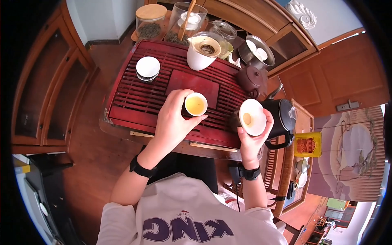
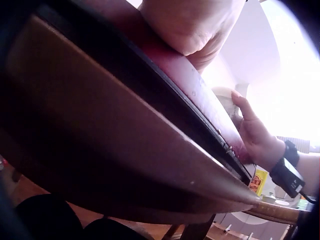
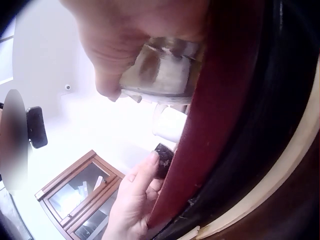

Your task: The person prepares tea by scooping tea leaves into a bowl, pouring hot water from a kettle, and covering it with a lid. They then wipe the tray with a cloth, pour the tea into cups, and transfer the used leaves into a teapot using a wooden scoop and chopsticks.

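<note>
In the head view my left hand [image 1: 173, 114] grips a small teacup [image 1: 196, 105] by its sides, fingers behind and thumb in front. The teacup is white inside, dark outside, and holds yellow tea. My right hand [image 1: 255, 141] holds a wider cup [image 1: 252, 116], thumb and fingers at its rim. White inside with a yellowish spot at the bottom, it tilts over the right end of the red slatted tea tray [image 1: 134, 114]. The right wrist view shows its shiny, brownish side [image 3: 160, 70] under that hand.
Stacked white cups [image 1: 148, 67] stand at the tray's far left. A white pitcher with a strainer [image 1: 202, 53] is at the back, a brown teapot [image 1: 250, 77] at the right. Beyond them are a black kettle [image 1: 281, 118], a metal bowl [image 1: 261, 45] and a tea jar [image 1: 150, 22].
</note>
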`<state>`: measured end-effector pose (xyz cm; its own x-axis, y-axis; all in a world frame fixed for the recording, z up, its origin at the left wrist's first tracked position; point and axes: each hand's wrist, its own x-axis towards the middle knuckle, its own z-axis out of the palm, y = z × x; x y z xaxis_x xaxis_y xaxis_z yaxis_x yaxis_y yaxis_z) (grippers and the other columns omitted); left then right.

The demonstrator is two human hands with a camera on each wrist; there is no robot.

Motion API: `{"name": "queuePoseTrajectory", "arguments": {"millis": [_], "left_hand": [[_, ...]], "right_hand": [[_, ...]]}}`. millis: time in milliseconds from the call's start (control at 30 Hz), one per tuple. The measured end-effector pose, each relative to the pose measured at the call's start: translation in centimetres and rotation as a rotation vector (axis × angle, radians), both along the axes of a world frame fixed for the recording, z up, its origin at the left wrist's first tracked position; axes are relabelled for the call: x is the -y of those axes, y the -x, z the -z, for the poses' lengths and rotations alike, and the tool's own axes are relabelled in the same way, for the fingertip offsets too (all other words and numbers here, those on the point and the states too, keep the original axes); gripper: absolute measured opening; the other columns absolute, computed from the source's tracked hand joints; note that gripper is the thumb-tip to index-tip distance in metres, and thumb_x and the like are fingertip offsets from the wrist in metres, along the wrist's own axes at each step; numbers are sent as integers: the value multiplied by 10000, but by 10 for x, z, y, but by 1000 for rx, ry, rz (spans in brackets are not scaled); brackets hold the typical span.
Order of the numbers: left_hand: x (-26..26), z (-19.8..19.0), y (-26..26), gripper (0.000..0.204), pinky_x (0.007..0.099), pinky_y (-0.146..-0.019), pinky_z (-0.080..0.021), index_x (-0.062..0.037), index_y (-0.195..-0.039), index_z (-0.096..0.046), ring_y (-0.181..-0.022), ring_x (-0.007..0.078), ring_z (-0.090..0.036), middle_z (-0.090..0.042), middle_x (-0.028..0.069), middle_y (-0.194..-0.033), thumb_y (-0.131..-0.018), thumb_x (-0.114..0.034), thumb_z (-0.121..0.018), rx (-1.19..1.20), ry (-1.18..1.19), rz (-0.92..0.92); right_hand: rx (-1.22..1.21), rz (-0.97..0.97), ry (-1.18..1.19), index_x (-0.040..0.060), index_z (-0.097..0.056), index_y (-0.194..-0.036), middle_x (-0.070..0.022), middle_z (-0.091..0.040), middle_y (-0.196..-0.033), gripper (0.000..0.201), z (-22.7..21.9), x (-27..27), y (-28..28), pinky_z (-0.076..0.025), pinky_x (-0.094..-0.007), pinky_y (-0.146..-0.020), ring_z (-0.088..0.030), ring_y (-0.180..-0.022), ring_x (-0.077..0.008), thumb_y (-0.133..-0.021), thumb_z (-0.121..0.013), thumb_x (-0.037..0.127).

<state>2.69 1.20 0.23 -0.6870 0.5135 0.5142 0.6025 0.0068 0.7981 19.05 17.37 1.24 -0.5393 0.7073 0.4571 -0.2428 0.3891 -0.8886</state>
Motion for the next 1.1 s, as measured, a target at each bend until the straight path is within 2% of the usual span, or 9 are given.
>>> {"name": "queuePoseTrajectory", "arguments": {"millis": [33,267,467,567,667,833,900,1067,1100], "left_hand": [[0,0,-1,593,366,-891,-517,-35,-1163,-559,-1019,273,-628,-609,120,-1115,-666,-72,-881,33,20,1],[0,-6,-1,574,347,-917,-514,-24,-1179,-585,-1032,236,-656,-666,116,-1106,-689,-87,-878,105,30,50],[-3,-37,12,538,335,-920,-515,-17,-1152,-618,-1024,215,-673,-699,109,-1087,-691,-103,-881,129,244,146],[-13,-49,22,539,322,-932,-518,-8,-1172,-603,-1030,179,-664,-691,90,-1102,-706,-65,-868,143,316,251],[-30,-49,32,549,301,-965,-519,17,-1221,-544,-1066,137,-632,-640,78,-1166,-742,45,-811,323,213,420],[-70,-41,41,527,303,-940,-524,13,-1194,-547,-1061,141,-632,-645,78,-1142,-735,51,-802,404,197,423],[-85,-40,41,536,303,-916,-522,1,-1186,-548,-1059,143,-634,-655,73,-1111,-720,33,-810,290,342,332],[-112,-16,47,505,301,-910,-514,-10,-1139,-553,-1032,144,-641,-662,68,-1079,-712,11,-822,262,323,345],[-115,-10,48,491,323,-891,-516,-16,-1104,-577,-999,194,-658,-673,96,-1048,-694,-59,-844,269,257,358]], "right_hand": [[-12,7,-17,86,-368,-1398,-70,-472,-1329,863,2,1,0,-394,-351,-1070,-477,-1244,-204,-696,-864,164],[-59,4,85,91,-317,-1420,-91,-432,-1360,927,7,2,-2,-432,-369,-1068,-479,-1267,-222,-676,-869,70],[-52,43,32,79,-306,-1429,-104,-418,-1374,935,10,3,-3,-435,-379,-1067,-476,-1271,-237,-672,-853,38],[-56,59,36,74,-307,-1426,-114,-411,-1381,946,11,4,-3,-439,-383,-1064,-475,-1272,-242,-660,-860,37],[-28,87,36,77,-313,-1414,-120,-420,-1376,942,10,6,-4,-444,-383,-1059,-476,-1272,-247,-648,-859,31],[-47,70,25,77,-318,-1399,-127,-419,-1378,936,11,5,-3,-451,-383,-1053,-485,-1265,-249,-637,-857,13],[-88,41,68,77,-316,-1400,-130,-419,-1380,935,11,6,-2,-456,-384,-1051,-490,-1261,-250,-639,-854,4],[-83,42,56,79,-313,-1399,-137,-416,-1385,944,10,7,-2,-468,-386,-1046,-492,-1262,-255,-635,-864,12],[-85,45,56,79,-313,-1399,-137,-416,-1385,944,11,6,-3,-468,-386,-1046,-492,-1262,-255,-635,-864,12]]}}
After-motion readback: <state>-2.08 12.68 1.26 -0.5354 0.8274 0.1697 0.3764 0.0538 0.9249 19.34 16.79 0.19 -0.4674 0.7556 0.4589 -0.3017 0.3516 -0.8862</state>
